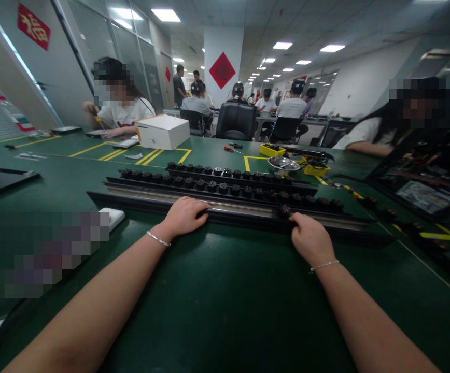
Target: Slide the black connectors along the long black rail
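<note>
A long black metal rail lies across the green table in front of me. My left hand rests on its near edge, fingers curled over the rail. My right hand grips the same rail further right, its fingers closed beside a small black knob on the rail. Behind it lie two more black rails lined with several black knobs.
A white box, yellow parts bins, a metal bowl and a red-handled screwdriver sit further back. Seated people work at the far left and right. A dark tray stands at the right.
</note>
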The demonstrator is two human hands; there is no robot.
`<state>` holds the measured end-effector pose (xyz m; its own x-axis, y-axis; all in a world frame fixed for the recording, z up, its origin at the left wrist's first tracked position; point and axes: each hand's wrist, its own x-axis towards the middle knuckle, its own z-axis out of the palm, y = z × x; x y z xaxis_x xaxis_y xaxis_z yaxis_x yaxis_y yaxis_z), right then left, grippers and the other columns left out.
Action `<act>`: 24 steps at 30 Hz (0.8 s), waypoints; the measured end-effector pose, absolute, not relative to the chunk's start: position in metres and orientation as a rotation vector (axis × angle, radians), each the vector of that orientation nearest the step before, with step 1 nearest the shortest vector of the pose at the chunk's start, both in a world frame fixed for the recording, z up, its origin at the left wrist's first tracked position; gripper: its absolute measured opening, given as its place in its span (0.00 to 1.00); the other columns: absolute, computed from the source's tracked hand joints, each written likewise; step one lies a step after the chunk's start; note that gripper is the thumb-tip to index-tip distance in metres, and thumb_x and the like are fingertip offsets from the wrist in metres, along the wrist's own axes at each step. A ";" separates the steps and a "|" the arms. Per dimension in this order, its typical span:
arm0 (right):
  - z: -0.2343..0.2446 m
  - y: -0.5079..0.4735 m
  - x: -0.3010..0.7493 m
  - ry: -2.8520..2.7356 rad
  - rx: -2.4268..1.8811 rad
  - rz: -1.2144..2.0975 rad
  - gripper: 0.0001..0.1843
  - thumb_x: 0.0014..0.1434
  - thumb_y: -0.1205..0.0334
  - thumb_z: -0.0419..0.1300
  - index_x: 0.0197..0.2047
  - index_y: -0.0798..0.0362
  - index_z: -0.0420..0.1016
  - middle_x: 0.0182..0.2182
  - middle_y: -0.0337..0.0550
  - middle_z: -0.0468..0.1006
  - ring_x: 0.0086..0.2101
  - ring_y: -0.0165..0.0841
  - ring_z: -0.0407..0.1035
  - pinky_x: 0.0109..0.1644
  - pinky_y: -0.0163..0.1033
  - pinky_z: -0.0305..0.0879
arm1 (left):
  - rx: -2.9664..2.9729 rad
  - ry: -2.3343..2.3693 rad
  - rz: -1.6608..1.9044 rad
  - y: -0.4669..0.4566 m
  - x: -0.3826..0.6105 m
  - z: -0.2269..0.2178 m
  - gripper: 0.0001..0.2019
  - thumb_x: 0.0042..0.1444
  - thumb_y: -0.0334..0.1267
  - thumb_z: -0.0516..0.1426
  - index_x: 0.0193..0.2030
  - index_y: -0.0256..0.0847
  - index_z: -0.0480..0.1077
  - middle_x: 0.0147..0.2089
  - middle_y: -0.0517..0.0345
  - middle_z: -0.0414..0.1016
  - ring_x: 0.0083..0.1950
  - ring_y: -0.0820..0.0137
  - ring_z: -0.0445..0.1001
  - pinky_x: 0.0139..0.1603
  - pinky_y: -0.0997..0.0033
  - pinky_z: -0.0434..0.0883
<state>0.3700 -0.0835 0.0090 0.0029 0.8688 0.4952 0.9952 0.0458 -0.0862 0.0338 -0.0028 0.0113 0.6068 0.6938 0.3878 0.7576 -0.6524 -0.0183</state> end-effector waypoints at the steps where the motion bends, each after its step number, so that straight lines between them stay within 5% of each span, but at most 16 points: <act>1: 0.009 -0.083 0.370 -1.915 -1.875 -0.401 0.15 0.52 0.74 0.47 0.36 0.55 0.73 0.34 0.46 0.77 0.36 0.35 0.69 0.42 0.38 0.60 | -2.648 -1.205 -0.521 -0.003 0.034 0.011 0.15 0.57 0.43 0.51 0.48 0.45 0.72 0.45 0.56 0.79 0.47 0.64 0.75 0.50 0.60 0.67; 24: 0.011 -0.085 0.376 -1.863 -1.977 -0.438 0.14 0.53 0.72 0.48 0.35 0.55 0.73 0.34 0.45 0.77 0.36 0.34 0.69 0.40 0.37 0.59 | -2.646 -1.191 -0.499 -0.002 0.033 0.011 0.16 0.58 0.43 0.51 0.48 0.43 0.72 0.45 0.55 0.79 0.47 0.63 0.75 0.50 0.60 0.67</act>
<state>0.3757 -0.0845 0.0113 0.0687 0.8759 0.4776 0.9969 -0.0421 -0.0662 0.0332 -0.0020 0.0107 0.6191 0.6867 0.3810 0.7531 -0.6567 -0.0402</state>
